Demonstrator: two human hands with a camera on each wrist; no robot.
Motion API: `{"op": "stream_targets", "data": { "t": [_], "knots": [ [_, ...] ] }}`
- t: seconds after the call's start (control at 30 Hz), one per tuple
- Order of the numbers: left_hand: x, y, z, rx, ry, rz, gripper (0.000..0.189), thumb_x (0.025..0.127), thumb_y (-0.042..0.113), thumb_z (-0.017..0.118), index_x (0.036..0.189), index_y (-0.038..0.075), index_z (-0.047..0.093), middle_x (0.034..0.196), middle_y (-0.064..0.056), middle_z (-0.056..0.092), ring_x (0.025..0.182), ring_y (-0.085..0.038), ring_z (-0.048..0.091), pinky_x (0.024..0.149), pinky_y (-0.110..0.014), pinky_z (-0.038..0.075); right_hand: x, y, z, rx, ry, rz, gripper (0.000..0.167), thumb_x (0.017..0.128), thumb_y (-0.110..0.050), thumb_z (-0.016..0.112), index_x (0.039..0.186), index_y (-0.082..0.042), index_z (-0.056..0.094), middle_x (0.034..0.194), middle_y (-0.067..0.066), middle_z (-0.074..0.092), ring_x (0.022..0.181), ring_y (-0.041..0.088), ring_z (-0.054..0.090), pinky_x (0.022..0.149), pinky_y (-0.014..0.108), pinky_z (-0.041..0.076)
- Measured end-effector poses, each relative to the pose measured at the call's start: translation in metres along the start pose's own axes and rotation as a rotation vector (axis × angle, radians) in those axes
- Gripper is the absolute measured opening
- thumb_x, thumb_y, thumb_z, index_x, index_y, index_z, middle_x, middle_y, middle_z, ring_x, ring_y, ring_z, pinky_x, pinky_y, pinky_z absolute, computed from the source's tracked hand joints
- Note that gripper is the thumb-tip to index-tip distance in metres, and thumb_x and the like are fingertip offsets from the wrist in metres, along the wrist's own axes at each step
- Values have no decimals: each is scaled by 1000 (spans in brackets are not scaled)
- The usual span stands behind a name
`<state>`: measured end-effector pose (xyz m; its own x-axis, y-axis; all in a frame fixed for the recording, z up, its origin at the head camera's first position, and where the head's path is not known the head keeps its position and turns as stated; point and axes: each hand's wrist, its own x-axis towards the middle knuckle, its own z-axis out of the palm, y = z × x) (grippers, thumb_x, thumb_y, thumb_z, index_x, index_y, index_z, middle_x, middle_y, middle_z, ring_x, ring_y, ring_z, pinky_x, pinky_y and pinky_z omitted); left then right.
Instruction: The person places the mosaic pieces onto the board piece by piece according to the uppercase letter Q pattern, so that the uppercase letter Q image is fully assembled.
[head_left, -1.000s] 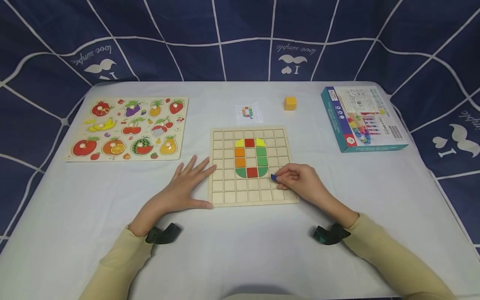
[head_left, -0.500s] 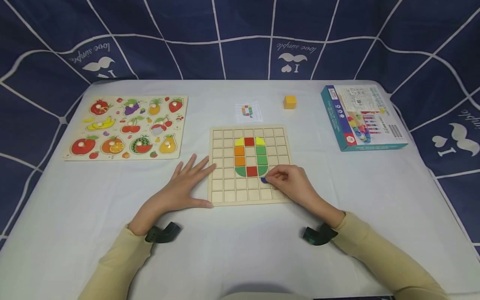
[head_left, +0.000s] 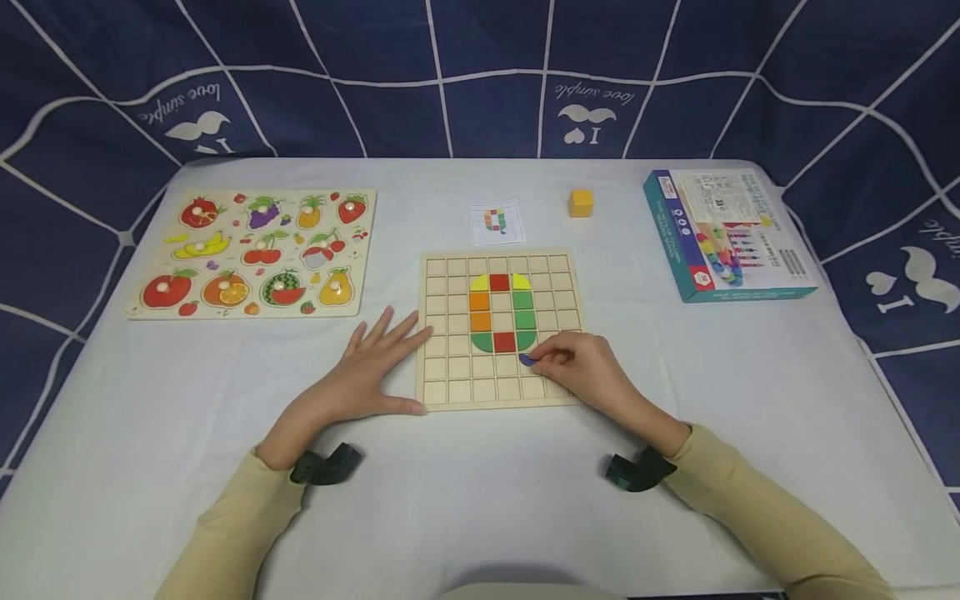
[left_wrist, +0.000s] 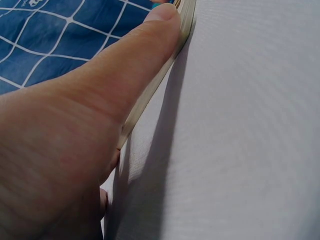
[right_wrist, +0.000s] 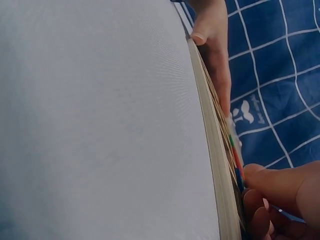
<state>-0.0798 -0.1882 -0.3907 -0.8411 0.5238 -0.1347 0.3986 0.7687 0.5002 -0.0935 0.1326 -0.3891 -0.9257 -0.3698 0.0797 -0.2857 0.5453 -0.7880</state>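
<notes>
A wooden grid board (head_left: 459, 392) lies on the white table in the head view, with red, orange, yellow and green tiles forming a ring in its cells. My right hand (head_left: 588, 371) pinches a small blue tile (head_left: 527, 360) between thumb and fingers, just below the green corner tile (head_left: 527, 340) at the ring's lower right. The blue tile also shows edge-on in the right wrist view, at the fingertips. My left hand (head_left: 367, 371) lies with fingers spread, its fingertips and thumb touching the board's left edge. In the left wrist view the thumb (left_wrist: 145, 45) rests against that edge.
Beyond the board lies a small pattern card (head_left: 497, 222), with an orange cube (head_left: 581, 203) to its right. A fruit peg puzzle (head_left: 255, 258) lies at the left. At the right is a teal-edged box (head_left: 731, 237). A blue checked cloth (head_left: 487, 79) stands behind the table.
My right hand has moved left across the board with the blue tile, to the cell under the lower right green corner tile. It barely shifts in the last half second. My left hand stays put.
</notes>
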Motion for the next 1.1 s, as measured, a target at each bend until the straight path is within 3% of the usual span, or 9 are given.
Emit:
{"op": "stream_targets", "data": {
  "t": [0.43, 1.1],
  "knots": [
    [2, -1, 1, 2, -4, -1, 105, 65, 64, 73, 149, 19, 28, 155, -6, 11, 139, -28, -10, 105, -56, -6, -1, 1, 3, -68, 20, -41, 11, 72, -2, 80, 77, -8, 71, 72, -5, 58, 62, 10, 53, 54, 24, 45],
    [0, -6, 5, 4, 0, 4, 106, 64, 66, 72, 149, 19, 27, 155, -6, 11, 139, -28, -10, 104, -56, -6, -1, 5, 7, -70, 23, -49, 10, 74, -5, 79, 76, -10, 70, 72, -6, 58, 61, 9, 52, 54, 24, 45]
  ]
}}
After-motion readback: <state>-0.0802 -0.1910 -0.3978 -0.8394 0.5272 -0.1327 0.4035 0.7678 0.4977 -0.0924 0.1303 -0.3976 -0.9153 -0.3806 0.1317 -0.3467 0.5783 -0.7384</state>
